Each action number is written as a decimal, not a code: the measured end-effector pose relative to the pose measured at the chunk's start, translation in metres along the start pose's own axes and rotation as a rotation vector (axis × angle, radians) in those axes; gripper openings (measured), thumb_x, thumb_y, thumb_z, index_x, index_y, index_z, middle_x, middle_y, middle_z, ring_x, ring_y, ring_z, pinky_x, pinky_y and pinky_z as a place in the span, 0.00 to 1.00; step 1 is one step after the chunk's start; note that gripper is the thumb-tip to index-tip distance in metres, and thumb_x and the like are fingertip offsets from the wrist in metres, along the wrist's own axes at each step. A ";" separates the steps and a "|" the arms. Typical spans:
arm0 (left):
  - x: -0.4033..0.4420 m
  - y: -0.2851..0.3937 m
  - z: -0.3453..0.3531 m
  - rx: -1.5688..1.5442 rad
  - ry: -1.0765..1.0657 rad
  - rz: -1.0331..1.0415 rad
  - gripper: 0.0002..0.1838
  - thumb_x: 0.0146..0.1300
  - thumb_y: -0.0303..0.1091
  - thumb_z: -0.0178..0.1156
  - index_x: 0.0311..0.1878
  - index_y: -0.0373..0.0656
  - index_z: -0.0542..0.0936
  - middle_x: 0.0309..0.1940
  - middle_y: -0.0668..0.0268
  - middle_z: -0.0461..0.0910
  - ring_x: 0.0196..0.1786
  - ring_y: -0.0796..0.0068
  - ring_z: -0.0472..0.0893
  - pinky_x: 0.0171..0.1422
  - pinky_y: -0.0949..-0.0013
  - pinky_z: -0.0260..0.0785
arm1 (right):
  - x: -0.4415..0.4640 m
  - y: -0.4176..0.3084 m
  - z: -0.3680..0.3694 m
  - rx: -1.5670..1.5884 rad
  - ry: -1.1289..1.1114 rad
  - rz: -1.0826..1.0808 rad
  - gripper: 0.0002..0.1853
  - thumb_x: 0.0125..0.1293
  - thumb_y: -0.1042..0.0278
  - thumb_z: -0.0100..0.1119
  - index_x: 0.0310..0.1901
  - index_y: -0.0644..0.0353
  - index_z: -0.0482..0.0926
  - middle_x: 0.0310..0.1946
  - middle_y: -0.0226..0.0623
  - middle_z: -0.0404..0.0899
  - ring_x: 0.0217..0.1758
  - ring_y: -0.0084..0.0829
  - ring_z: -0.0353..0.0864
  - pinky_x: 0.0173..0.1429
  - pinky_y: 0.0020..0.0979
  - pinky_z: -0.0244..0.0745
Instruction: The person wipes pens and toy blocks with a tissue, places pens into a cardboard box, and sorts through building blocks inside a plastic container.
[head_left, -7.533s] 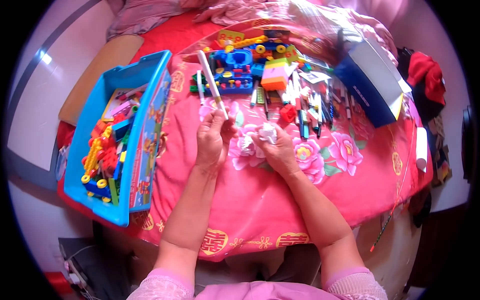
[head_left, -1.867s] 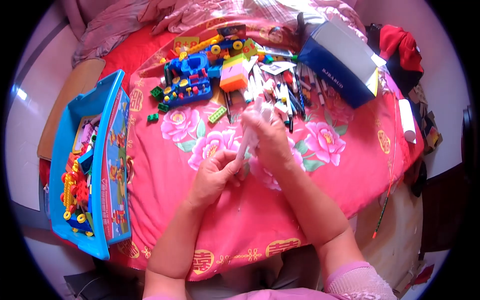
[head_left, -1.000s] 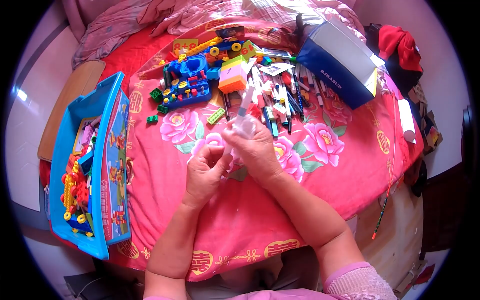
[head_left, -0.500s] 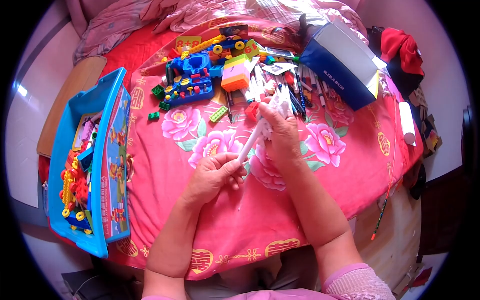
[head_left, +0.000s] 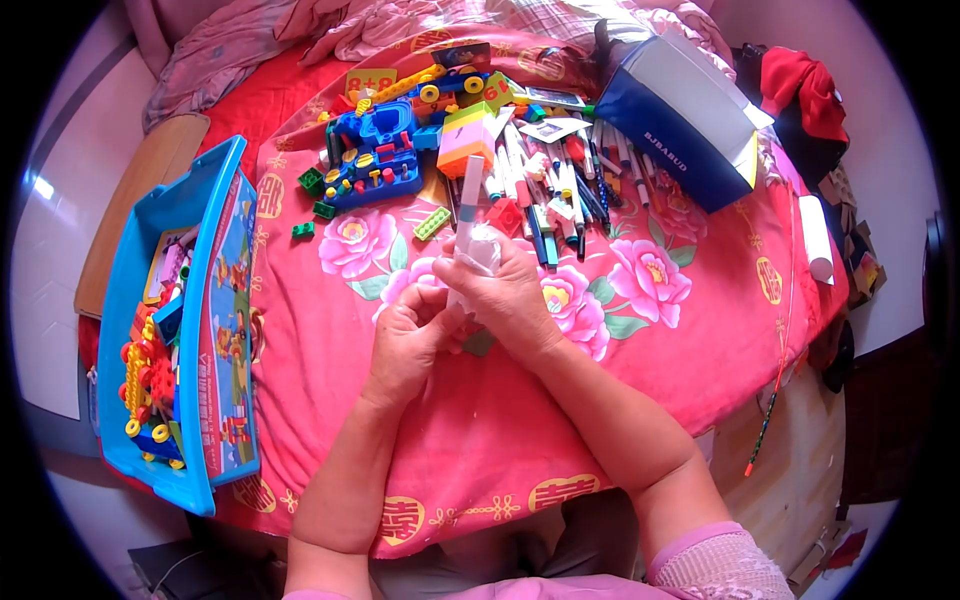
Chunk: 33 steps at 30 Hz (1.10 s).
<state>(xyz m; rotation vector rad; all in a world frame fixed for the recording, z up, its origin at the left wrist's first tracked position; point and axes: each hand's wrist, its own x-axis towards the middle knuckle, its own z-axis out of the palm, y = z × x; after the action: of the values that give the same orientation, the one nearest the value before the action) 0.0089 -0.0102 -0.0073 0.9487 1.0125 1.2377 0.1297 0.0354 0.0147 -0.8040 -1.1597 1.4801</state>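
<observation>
Both my hands are together over the pink flowered cloth (head_left: 330, 400). My right hand (head_left: 510, 300) is wrapped round a white marker (head_left: 470, 195), with a crumpled white tissue (head_left: 485, 250) bunched against it. The marker's upper part stands out above the fingers, tilted slightly. My left hand (head_left: 408, 335) is closed at the lower end, thumb and fingers pinched; the piece it grips is mostly hidden. Just beyond the hands lie a red block (head_left: 503, 216) and a heap of markers (head_left: 558, 195).
At the left is a blue bin (head_left: 228, 300) holding toys. Farther back are a blue toy workbench (head_left: 385, 160), an orange and yellow block stack (head_left: 467, 140), a green block (head_left: 432, 224) and a blue box (head_left: 680, 130). A white roll (head_left: 816, 240) lies at the right edge.
My right hand has moved left and down, close against my left hand. The marker now points more upright, and the tissue sits lower on it. More of the marker heap is uncovered.
</observation>
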 end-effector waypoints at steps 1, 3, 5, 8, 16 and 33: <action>0.000 0.000 0.000 0.005 0.009 -0.008 0.08 0.58 0.32 0.60 0.36 0.41 0.72 0.28 0.68 0.78 0.28 0.84 0.75 0.30 0.81 0.67 | 0.001 -0.002 -0.001 0.031 0.043 -0.026 0.11 0.56 0.66 0.62 0.39 0.58 0.75 0.27 0.24 0.75 0.27 0.14 0.71 0.29 0.18 0.67; -0.002 -0.001 0.001 0.090 0.017 0.001 0.08 0.58 0.31 0.60 0.36 0.41 0.72 0.27 0.68 0.78 0.28 0.85 0.75 0.30 0.81 0.67 | 0.003 -0.005 -0.004 0.091 0.127 -0.074 0.11 0.56 0.66 0.63 0.39 0.59 0.75 0.28 0.24 0.75 0.28 0.14 0.71 0.30 0.18 0.67; -0.003 -0.003 0.005 0.137 0.049 0.039 0.07 0.56 0.26 0.61 0.34 0.41 0.72 0.24 0.71 0.75 0.23 0.85 0.73 0.26 0.82 0.66 | 0.008 -0.008 -0.009 0.173 0.208 -0.111 0.11 0.56 0.68 0.62 0.39 0.59 0.74 0.28 0.24 0.75 0.29 0.14 0.72 0.32 0.18 0.68; -0.004 -0.006 0.005 0.369 0.067 0.150 0.06 0.58 0.28 0.59 0.35 0.40 0.72 0.24 0.70 0.75 0.23 0.84 0.73 0.26 0.82 0.66 | 0.012 -0.001 -0.017 0.117 0.222 -0.132 0.11 0.56 0.70 0.62 0.40 0.59 0.74 0.28 0.24 0.75 0.28 0.14 0.72 0.31 0.18 0.68; -0.005 0.003 0.004 -0.026 -0.072 -0.072 0.08 0.61 0.33 0.57 0.39 0.39 0.75 0.25 0.71 0.76 0.26 0.85 0.74 0.28 0.82 0.66 | 0.010 -0.009 -0.018 0.220 0.163 -0.068 0.09 0.57 0.70 0.60 0.39 0.59 0.74 0.28 0.24 0.74 0.31 0.14 0.71 0.32 0.18 0.67; -0.004 0.003 0.001 0.099 -0.096 -0.016 0.09 0.63 0.34 0.54 0.39 0.38 0.74 0.24 0.70 0.74 0.23 0.84 0.72 0.26 0.81 0.64 | 0.014 -0.007 -0.021 0.246 0.134 -0.064 0.10 0.57 0.69 0.61 0.40 0.59 0.74 0.29 0.26 0.75 0.29 0.15 0.72 0.32 0.18 0.67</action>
<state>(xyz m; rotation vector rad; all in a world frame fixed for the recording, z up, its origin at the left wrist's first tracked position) 0.0089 -0.0141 -0.0038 1.0647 1.0104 1.1269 0.1480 0.0543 0.0161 -0.6789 -0.8753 1.4584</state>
